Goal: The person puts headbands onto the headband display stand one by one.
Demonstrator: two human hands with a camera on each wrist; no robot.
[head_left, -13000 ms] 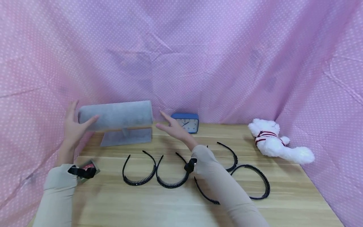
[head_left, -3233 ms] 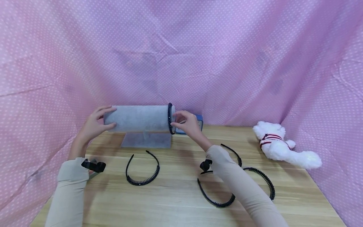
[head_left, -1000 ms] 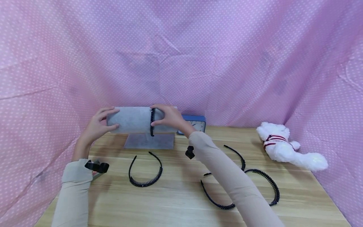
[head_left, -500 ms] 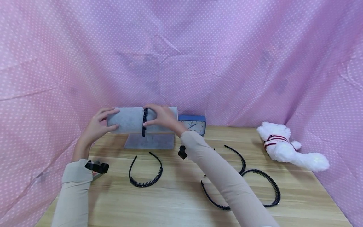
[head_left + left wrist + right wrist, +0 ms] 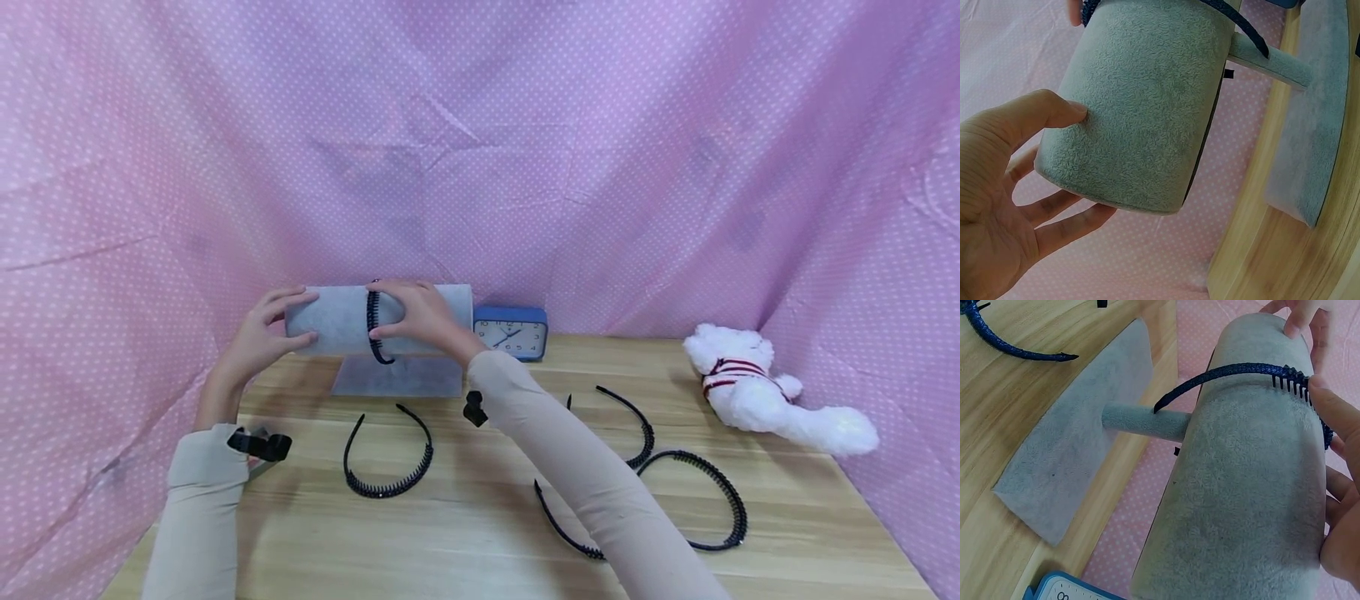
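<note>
A grey plush display stand has a horizontal cylinder (image 5: 341,321) on a flat base (image 5: 397,379). Around the cylinder, left of its middle, sits a black toothed headband (image 5: 372,312). My right hand (image 5: 420,315) pinches this headband with thumb and fingers from the right. In the right wrist view, one tip of the headband (image 5: 1229,370) curves free beside the stand's post (image 5: 1144,422). My left hand (image 5: 251,342) holds the cylinder's left end; the left wrist view shows its thumb (image 5: 1054,111) on the near surface and other fingers at the end face.
One headband (image 5: 427,457) lies in front of the stand. Several more (image 5: 738,508) lie at the right, partly behind the right sleeve. A blue clock (image 5: 510,333) stands right of the cylinder. A white plush toy (image 5: 750,400) lies far right. A small object (image 5: 258,464) is mostly hidden by the left wrist.
A headband from the table is now around the cylinder. My right hand has slid it left from the right end, and its lower tip now swings rightward. My left hand keeps its hold.
</note>
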